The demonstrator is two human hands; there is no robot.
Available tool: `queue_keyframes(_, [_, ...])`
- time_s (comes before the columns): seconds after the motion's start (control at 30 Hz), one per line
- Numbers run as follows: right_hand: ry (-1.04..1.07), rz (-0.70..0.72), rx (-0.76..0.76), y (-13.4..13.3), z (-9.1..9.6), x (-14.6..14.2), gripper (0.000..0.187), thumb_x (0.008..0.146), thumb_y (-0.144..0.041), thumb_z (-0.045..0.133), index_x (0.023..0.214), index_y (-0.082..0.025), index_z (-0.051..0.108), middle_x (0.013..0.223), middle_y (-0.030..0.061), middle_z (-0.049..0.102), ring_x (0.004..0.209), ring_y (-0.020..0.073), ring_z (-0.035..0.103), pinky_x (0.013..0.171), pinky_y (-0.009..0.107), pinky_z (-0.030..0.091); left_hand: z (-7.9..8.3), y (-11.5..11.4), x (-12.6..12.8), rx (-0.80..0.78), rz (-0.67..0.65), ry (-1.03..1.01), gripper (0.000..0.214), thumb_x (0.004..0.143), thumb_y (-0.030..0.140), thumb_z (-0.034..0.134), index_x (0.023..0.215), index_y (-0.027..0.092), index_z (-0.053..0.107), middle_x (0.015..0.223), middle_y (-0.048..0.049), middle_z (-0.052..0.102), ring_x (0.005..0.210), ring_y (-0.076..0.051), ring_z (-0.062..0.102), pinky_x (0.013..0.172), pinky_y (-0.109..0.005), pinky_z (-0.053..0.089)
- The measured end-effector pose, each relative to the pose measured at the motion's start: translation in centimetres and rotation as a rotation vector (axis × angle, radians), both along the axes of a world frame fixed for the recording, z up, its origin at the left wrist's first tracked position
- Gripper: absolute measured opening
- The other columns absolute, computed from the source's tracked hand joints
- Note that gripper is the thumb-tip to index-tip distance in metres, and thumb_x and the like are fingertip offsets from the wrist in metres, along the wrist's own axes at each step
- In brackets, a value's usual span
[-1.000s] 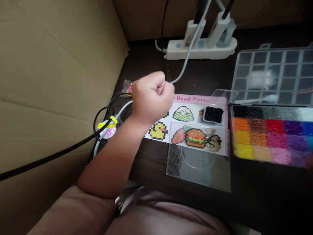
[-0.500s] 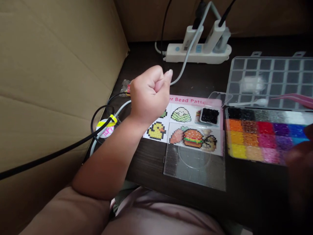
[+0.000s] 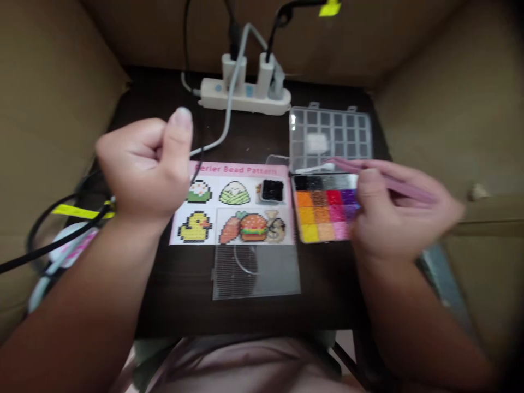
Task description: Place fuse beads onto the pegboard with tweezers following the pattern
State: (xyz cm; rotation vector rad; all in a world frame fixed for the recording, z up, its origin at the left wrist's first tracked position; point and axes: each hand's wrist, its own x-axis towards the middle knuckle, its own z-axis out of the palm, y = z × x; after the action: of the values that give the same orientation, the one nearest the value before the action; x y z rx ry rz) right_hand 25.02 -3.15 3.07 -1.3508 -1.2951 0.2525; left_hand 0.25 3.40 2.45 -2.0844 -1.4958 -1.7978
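From the head camera, the right hand (image 3: 399,215) sits over the right side of a bead tray (image 3: 293,210) and holds pink tweezers (image 3: 393,185). Its fingers (image 3: 370,183) are closed around the tweezers' shank, and the tips point left and reach toward the tray's far edge. Motion blur hides whether the tips are apart or hold a bead. The tray's many colours lie uncovered in open compartments, so a knuckle or the heel of that hand, dropping a little, could knock beads into neighbouring colours or onto the worktop (image 3: 176,319).

The left hand (image 3: 141,169) is raised above the left end of a Perler bead pattern card (image 3: 241,169), with its fingers curled together into a loose fist and the thumb upright. Nothing shows in its grip. A clear pegboard (image 3: 256,278) lies against the card's near edge, unfastened as far as the view shows, so a brush of the forearm could shift it.

A small black tub of beads (image 3: 272,190) sits on the card's right end, where a careless sweep could tip it. Behind the tray, a clear compartment box (image 3: 291,142) lies near the far edge, with a power strip (image 3: 241,98) beyond the card.
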Motion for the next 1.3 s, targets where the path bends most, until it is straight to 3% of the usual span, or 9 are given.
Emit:
queue_keyframes(0.13, [-0.015,0.045,0.003,0.3,-0.6,-0.2,0.008,0.08,-0.018,0.064,0.085,-0.021,0.069,0.083,0.0028,0.072,0.077,0.0185,0.07,0.069,0.033,0.059,0.0,-0.2,-0.1,-0.052,0.04,0.008,0.05,0.079,0.021,0.062,0.043,0.014,0.027,0.044,0.0032,0.017,0.042,-0.004,0.017,0.043,-0.031,0.011])
queue_keyframes(0.33, [0.003,0.083,-0.05,0.3,-1.0,-0.7,0.008,0.077,-0.018,0.066,0.084,-0.02,0.07,0.085,0.0029,0.073,0.077,0.0177,0.07,0.07,0.032,0.059,0.7,-0.8,0.0,-0.114,0.034,-0.025,0.052,0.079,0.027,0.062,0.043,0.014,0.026,0.044,0.0025,0.017,0.042,-0.004,0.017,0.042,-0.031,0.011])
queue_keyframes(0.57, [-0.015,0.025,-0.062,0.0,-1.0,-0.8,0.009,0.077,-0.021,0.067,0.085,-0.021,0.071,0.084,0.0035,0.073,0.076,0.0184,0.071,0.066,0.03,0.059,1.0,-0.8,-0.1,-0.102,0.017,-0.014,0.053,0.08,0.028,0.06,0.044,0.017,0.022,0.045,0.0032,0.016,0.043,-0.006,0.017,0.044,-0.032,0.013])
queue_keyframes(0.67, [-0.04,-0.012,-0.028,-0.1,-0.7,-1.2,0.011,0.075,-0.017,0.069,0.085,-0.018,0.073,0.082,0.0051,0.074,0.072,0.0182,0.071,0.062,0.027,0.059,1.1,-0.9,-0.1,-0.166,0.04,0.002,0.053,0.084,0.033,0.054,0.046,0.018,0.02,0.046,0.0029,0.017,0.044,-0.008,0.019,0.044,-0.032,0.017])
queue_keyframes(1.3, [-0.033,0.011,-0.021,0.0,-0.6,-1.3,0.013,0.074,-0.012,0.068,0.085,-0.017,0.073,0.083,0.0067,0.074,0.076,0.0208,0.071,0.067,0.031,0.06,0.8,-0.9,-0.2,-0.194,0.067,0.032,0.053,0.084,0.035,0.053,0.049,0.019,0.017,0.047,0.0022,0.016,0.044,-0.01,0.02,0.043,-0.033,0.018])
